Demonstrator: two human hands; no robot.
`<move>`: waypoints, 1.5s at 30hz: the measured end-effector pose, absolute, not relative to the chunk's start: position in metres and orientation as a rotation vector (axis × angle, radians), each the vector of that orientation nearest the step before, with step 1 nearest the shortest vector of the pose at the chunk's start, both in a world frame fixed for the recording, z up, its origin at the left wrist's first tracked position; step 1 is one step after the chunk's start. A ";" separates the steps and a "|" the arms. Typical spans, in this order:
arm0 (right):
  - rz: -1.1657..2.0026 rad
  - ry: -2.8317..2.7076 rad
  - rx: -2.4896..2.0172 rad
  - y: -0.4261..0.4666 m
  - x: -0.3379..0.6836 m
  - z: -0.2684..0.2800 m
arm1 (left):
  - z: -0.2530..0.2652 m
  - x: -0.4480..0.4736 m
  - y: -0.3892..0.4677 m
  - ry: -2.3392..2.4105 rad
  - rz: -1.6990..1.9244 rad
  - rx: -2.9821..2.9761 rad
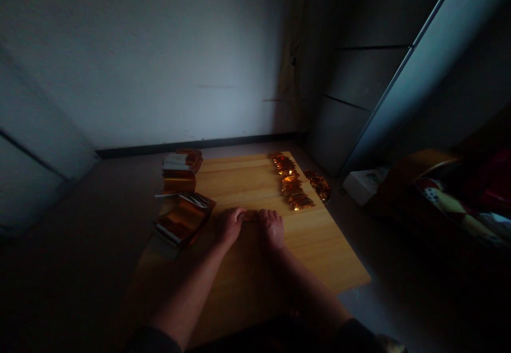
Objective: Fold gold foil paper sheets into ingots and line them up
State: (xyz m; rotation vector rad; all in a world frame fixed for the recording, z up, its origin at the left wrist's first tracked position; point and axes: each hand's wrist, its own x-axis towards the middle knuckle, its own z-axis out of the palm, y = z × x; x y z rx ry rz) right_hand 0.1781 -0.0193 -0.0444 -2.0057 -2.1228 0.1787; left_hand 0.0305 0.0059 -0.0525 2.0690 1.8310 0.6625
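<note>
Between my two hands, low over the wooden table, is a narrow strip of folded copper-coloured sheet (251,215). My left hand (231,224) is closed on its left end, fingers pinched. On the right end, my right hand (272,228) is closed too, with its fingers curled over the strip. Left of my hands lies a stack of flat copper-coloured sheets (183,219) with pale edges. Beyond it is a second stack of such sheets (179,181). A row of shiny folded copper-coloured pieces (293,182) runs along the table's right side.
The light wooden table (239,169) stands near a pale wall (179,65). More shiny pieces (318,185) lie in a heap beyond the table's right edge. A white box (361,187) sits on the floor by a tall cabinet (347,81). Cloth items (451,204) are at the far right.
</note>
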 end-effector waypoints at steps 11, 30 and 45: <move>0.162 -2.036 -2.063 -0.022 0.174 -0.040 | -0.050 0.032 0.006 1.893 0.479 2.266; 0.245 -2.101 -2.036 -0.019 0.182 -0.039 | -0.057 0.028 0.007 1.821 0.517 2.354; 0.247 -1.996 -2.095 -0.017 0.184 -0.036 | -0.056 0.029 0.007 1.790 0.462 2.390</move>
